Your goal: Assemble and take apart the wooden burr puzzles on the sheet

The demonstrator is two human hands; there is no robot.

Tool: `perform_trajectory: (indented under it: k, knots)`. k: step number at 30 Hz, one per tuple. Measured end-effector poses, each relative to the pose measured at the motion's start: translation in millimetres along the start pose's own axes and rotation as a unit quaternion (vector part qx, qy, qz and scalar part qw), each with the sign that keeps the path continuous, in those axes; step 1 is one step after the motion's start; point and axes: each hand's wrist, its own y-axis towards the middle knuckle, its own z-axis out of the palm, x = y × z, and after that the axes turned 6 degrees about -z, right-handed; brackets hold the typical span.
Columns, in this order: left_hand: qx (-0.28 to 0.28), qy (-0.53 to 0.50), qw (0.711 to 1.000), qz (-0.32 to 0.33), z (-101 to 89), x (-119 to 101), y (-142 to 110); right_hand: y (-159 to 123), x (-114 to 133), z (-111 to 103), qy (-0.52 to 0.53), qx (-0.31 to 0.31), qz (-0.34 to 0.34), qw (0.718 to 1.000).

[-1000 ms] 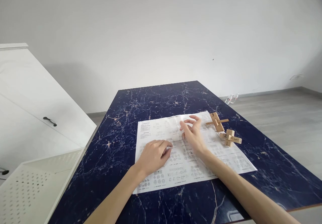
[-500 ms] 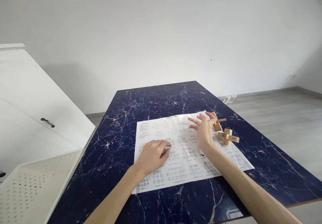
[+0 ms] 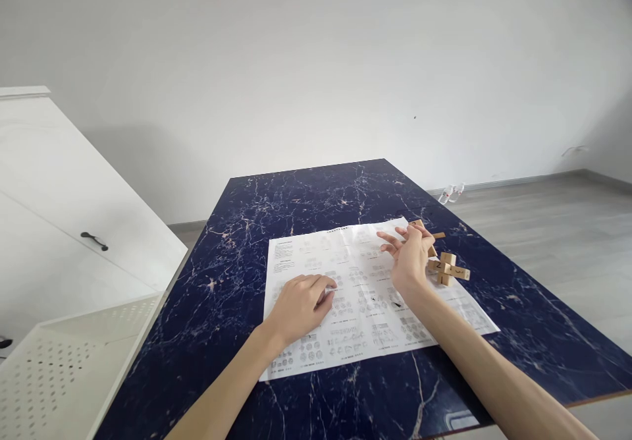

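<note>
My left hand [image 3: 302,303] rests palm down on a large printed sheet [image 3: 366,280]; its fingers are loosely bent, the thumb is apart, and it holds nothing. At the sheet's far right corner, my right hand [image 3: 411,263] has its upper fingers closed over a wooden puzzle [image 3: 415,223] made of a flat numbered piece with a stick through it. Its other fingers fan out to the left over the paper. The thumb and the puzzle's middle are hidden. Just right of that hand lies a cross-shaped wooden burr puzzle [image 3: 446,269] with numbers on its bars.
The sheet lies on a dark blue marbled table [image 3: 296,206]. A white cabinet [image 3: 89,183] with a black handle [image 3: 95,240] stands at the left, above a perforated white panel [image 3: 54,367]. Clear plastic items [image 3: 451,193] show beyond the table's right edge.
My right hand has moved right from above the middle of the sheet to the flat wooden puzzle, its fingers now over it. My left hand has stayed in place.
</note>
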Motion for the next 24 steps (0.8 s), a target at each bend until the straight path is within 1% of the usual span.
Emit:
perform_trajectory:
  k: [8, 11, 14, 17, 19, 22, 24]
  knots:
    - [-0.004, 0.000, 1.000, 0.004, -0.4, 0, 0, 0, -2, -1, -0.004, -0.005, -0.006, 1.000]
    - [-0.004, -0.001, 1.000, 0.004, -0.8, 0, 0, -2, -4, -1, -0.011, 0.007, -0.015, 1.000]
    - [0.000, -0.001, 1.000, 0.001, -1.8, -1, 0, -7, -6, 0, -0.019, 0.032, -0.024, 0.999]
    - [0.006, -0.001, 1.000, -0.001, -2.6, -1, 0, -13, -6, 1, -0.029, 0.070, -0.031, 0.997]
    - [0.004, -0.001, 1.000, -0.001, -2.5, -1, 0, -19, -6, 3, -0.037, 0.107, -0.035, 0.993]
    - [-0.001, 0.000, 1.000, 0.002, -1.2, -1, 0, -30, -5, 6, -0.047, 0.179, -0.035, 0.982]
    - [-0.005, -0.008, 1.000, -0.001, 0.0, -1, 0, -37, -6, 6, -0.061, 0.242, -0.041, 0.967]
